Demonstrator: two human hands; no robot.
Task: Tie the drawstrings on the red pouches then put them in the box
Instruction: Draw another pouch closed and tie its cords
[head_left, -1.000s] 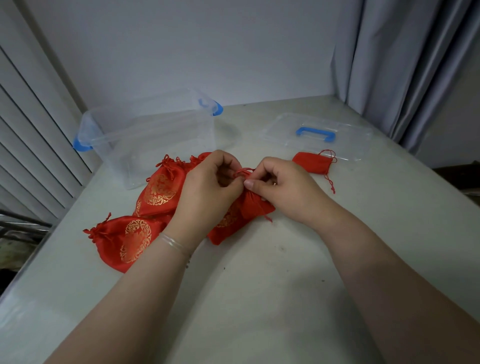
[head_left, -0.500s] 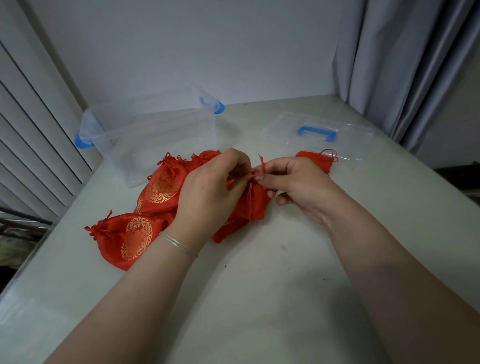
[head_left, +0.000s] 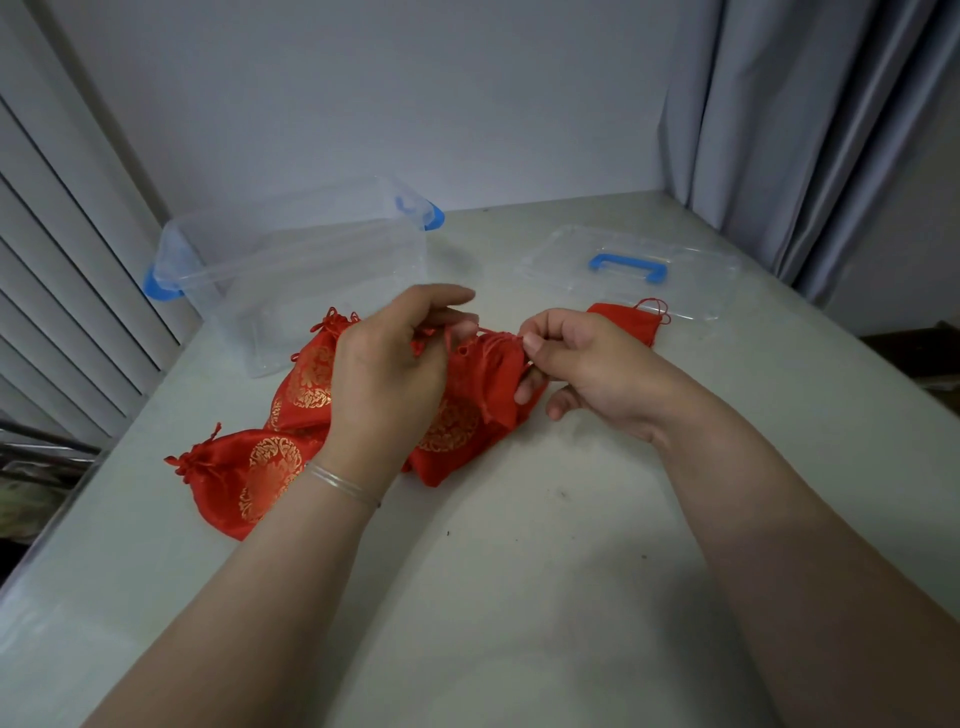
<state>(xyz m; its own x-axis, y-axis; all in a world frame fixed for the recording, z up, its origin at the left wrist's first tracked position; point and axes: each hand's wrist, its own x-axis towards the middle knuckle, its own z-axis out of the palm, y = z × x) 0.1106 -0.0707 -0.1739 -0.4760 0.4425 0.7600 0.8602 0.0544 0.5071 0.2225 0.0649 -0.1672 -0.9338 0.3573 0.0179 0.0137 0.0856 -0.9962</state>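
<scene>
Near edge of the counter: just the two forearms coming in. Mid-counter: left hand pinches one end of the drawstring, right hand pinches the other side at the gathered mouth of the held pouch. Both hands are closed on the cord, and the pouch hangs between them over the counter.

Left of that, two more pouches lie flat, the nearest pouch and the middle pouch, both with cinched mouths. A small flat pouch sits behind the right hand, touching the lid. The box is open at far left, and nothing red shows inside it.

Risks, my read:
- Thin cord, can't tell whether the knot has formed. Uneven pull could slip it out of a pinch or leave the mouth loose.
- Box wall is clear, so a pouch could catch the rim on the drop.
</scene>
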